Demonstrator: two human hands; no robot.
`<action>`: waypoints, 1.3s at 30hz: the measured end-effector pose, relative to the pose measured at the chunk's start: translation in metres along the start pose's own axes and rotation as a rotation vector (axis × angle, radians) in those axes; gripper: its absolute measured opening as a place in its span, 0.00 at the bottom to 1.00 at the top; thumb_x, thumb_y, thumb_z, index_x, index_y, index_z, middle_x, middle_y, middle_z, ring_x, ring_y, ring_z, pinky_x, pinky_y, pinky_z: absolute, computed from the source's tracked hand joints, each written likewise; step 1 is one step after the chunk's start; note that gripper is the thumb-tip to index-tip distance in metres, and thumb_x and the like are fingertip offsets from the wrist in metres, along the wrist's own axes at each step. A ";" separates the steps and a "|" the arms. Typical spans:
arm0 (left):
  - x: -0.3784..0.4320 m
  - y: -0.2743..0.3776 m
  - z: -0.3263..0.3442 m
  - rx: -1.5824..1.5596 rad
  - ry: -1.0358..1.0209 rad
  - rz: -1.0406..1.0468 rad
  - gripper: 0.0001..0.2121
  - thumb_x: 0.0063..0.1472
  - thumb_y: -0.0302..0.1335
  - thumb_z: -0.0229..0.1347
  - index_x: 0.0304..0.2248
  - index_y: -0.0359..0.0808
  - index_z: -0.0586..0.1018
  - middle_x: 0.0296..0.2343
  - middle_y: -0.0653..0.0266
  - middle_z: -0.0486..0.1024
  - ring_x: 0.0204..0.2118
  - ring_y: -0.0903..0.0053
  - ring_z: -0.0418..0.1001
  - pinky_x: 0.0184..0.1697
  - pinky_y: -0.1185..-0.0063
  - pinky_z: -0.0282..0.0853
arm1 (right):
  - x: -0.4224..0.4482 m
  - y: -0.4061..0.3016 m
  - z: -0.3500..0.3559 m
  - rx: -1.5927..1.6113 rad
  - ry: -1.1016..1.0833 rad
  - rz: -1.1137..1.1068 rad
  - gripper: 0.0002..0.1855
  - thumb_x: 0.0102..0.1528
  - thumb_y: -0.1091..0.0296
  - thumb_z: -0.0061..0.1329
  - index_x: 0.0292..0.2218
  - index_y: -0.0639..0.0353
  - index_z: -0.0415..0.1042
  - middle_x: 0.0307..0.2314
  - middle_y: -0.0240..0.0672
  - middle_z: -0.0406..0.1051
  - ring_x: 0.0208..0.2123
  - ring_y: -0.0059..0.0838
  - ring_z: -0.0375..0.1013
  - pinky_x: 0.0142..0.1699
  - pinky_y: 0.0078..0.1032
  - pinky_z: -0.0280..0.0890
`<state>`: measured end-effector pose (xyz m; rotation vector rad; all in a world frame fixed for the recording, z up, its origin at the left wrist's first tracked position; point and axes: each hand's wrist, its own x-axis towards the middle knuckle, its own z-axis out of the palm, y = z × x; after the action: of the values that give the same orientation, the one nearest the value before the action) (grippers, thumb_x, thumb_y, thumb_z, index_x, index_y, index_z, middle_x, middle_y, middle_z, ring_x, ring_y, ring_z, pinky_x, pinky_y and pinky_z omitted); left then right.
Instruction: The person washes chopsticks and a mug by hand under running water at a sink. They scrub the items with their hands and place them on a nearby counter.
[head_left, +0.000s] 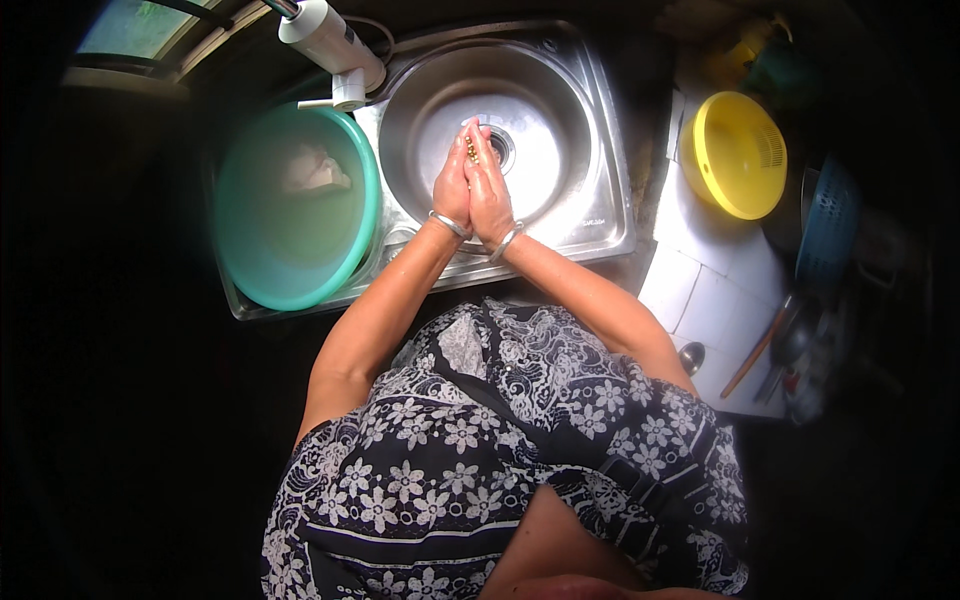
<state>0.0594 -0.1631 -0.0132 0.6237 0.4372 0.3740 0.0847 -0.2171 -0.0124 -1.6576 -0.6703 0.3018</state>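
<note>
My left hand (451, 191) and my right hand (489, 196) are pressed palm to palm over a round stainless steel sink (551, 184). Between them shows a short row of gold-coloured beads (472, 150); the rest of it is hidden by the palms. Both hands look wet. Each wrist wears a silver bangle, the left bangle (450, 225) and the right bangle (507, 241). Just beyond the fingertips, partly covered, is the sink drain (504, 150). A white tap (346, 64) with a side lever stands at the sink's back left; no running water can be made out.
On the left drainboard sits a green plastic basin (370, 202) of cloudy water holding a pale, pinkish thing (319, 171). White tiles (705, 289) on the right carry a yellow plastic basket (701, 150), a small metal bowl (691, 358) and a wooden-handled utensil (754, 352). A blue basket (829, 217) lies beyond.
</note>
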 end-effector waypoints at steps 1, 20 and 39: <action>0.001 0.001 0.000 -0.012 -0.026 0.015 0.19 0.61 0.36 0.33 0.46 0.33 0.62 0.42 0.62 0.64 0.42 0.79 0.62 0.47 0.83 0.55 | 0.000 0.000 0.001 -0.040 0.015 -0.012 0.24 0.51 0.68 0.29 0.50 0.68 0.50 0.49 0.47 0.50 0.53 0.41 0.46 0.56 0.29 0.40; 0.001 -0.008 -0.013 -0.167 0.020 -0.093 0.20 0.60 0.40 0.32 0.44 0.36 0.64 0.41 0.63 0.65 0.42 0.75 0.62 0.47 0.80 0.56 | -0.003 0.022 0.013 -0.288 0.079 -0.030 0.23 0.53 0.63 0.29 0.50 0.62 0.53 0.47 0.49 0.54 0.49 0.43 0.53 0.52 0.31 0.46; -0.004 0.007 -0.020 -0.163 0.029 -0.087 0.26 0.59 0.45 0.30 0.37 0.28 0.68 0.34 0.53 0.70 0.39 0.67 0.67 0.46 0.71 0.60 | -0.011 0.075 -0.048 -0.112 -0.506 0.167 0.42 0.36 0.70 0.46 0.51 0.67 0.41 0.46 0.50 0.53 0.51 0.40 0.50 0.54 0.28 0.47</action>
<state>0.0452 -0.1502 -0.0220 0.4402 0.4548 0.3323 0.1215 -0.2673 -0.0769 -1.7611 -0.9364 0.8352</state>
